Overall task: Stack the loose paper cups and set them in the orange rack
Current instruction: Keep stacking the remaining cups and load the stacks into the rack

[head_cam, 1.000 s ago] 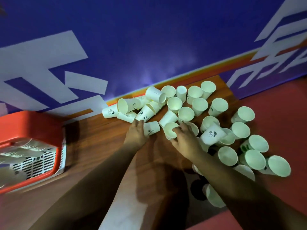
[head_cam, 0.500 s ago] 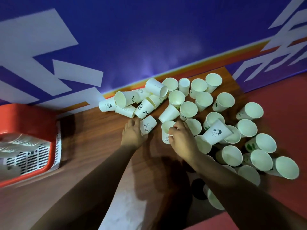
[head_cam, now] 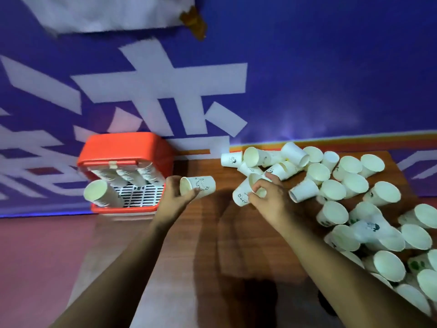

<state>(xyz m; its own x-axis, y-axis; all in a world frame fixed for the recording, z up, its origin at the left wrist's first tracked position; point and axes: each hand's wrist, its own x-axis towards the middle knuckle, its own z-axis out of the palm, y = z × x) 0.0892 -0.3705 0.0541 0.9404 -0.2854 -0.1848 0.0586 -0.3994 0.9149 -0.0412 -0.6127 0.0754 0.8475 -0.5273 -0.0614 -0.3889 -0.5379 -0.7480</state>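
Grips one paper cup (head_cam: 201, 185) sideways in left hand (head_cam: 175, 200), fingers clamped round it; pinches a second cup (head_cam: 242, 194) in right hand (head_cam: 269, 201). Orange rack (head_cam: 127, 147) at ten o'clock, loose cups (head_cam: 354, 183) at three. Risks squeezing a rim oval, jamming the nesting.

Cup (head_cam: 240, 195): showed "Bea", the rest hidden.
Wall banner (head_cam: 307, 79): bore large white strokes, not legible.

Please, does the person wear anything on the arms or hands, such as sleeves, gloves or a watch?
No. The left hand and the right hand are bare, with no gloves or rings that I can see. The left forearm and the right forearm are bare too: no sleeve, watch or band shows.
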